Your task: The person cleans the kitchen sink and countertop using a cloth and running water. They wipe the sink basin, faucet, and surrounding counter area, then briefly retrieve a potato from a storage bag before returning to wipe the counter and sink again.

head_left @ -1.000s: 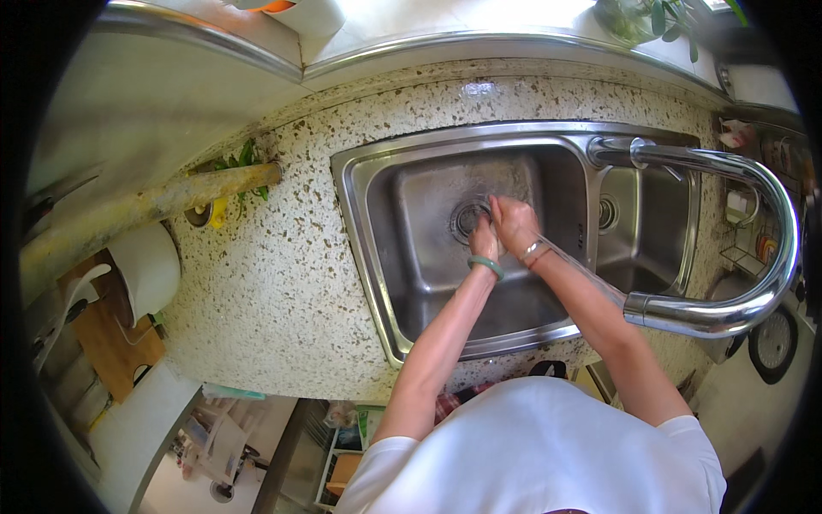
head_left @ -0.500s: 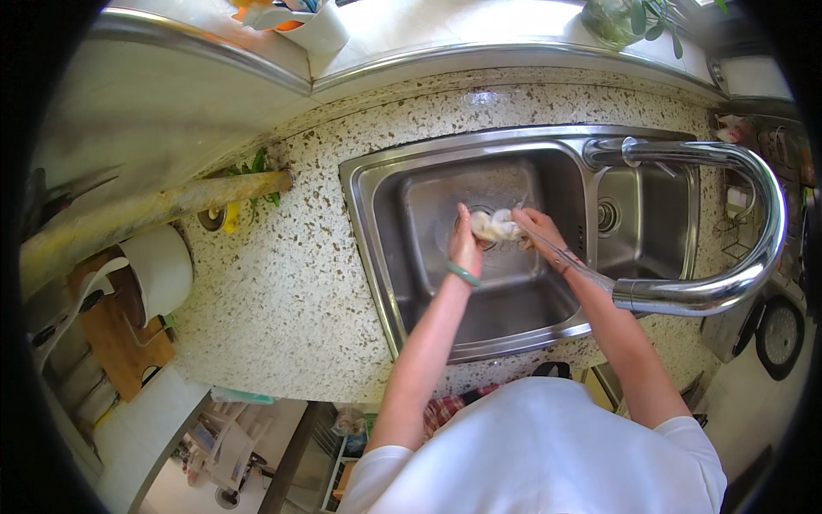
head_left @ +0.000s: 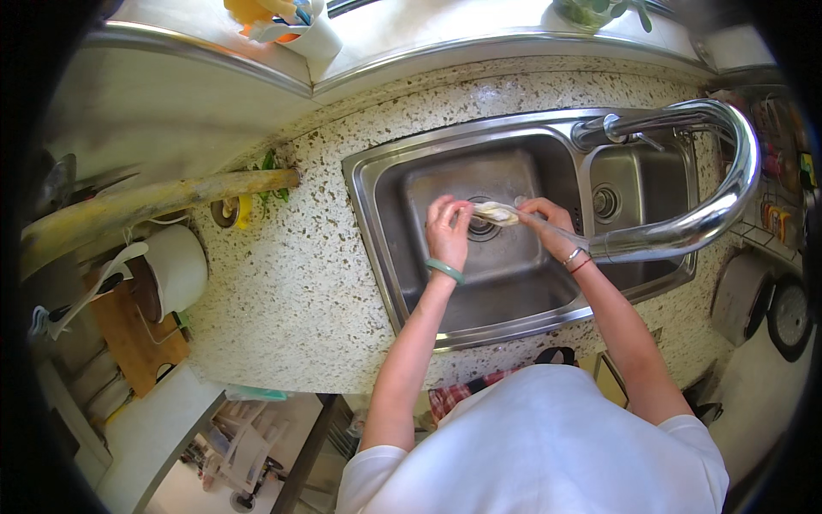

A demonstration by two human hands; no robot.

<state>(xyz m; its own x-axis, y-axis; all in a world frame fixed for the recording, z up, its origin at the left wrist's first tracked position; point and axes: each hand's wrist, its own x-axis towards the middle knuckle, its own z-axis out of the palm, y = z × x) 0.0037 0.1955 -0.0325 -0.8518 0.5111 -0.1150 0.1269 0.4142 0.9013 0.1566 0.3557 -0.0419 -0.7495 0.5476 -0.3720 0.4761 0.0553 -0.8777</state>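
Observation:
Over the large sink basin [head_left: 479, 310] I hold a pale, soft, wet-looking piece [head_left: 497, 213] stretched between both hands; its kind is unclear, perhaps cloth. Fingers and thumb of my left hand [head_left: 448, 231] pinch its left end, and a green bangle circles that wrist. At the other end, my right hand [head_left: 552, 224] is closed on it, the fingertips partly hidden by a stream of water. That water runs from the spout of the curved chrome faucet [head_left: 728, 206]. Below the piece lies the round drain [head_left: 482, 231].
A smaller basin [head_left: 629, 214] adjoins on the right. Speckled countertop [head_left: 282, 300] surrounds the sink. To the left are a yellow roll [head_left: 243, 211], a white pot-like container [head_left: 181, 270], a wooden board [head_left: 137, 334] and a long pole-like pipe [head_left: 163, 199]. A white cup [head_left: 317, 38] stands on the sill.
The pale piece has gone from bunched to stretched out lengthwise. My left hand has moved left, its fingers now curled onto the end. The view has shifted slightly.

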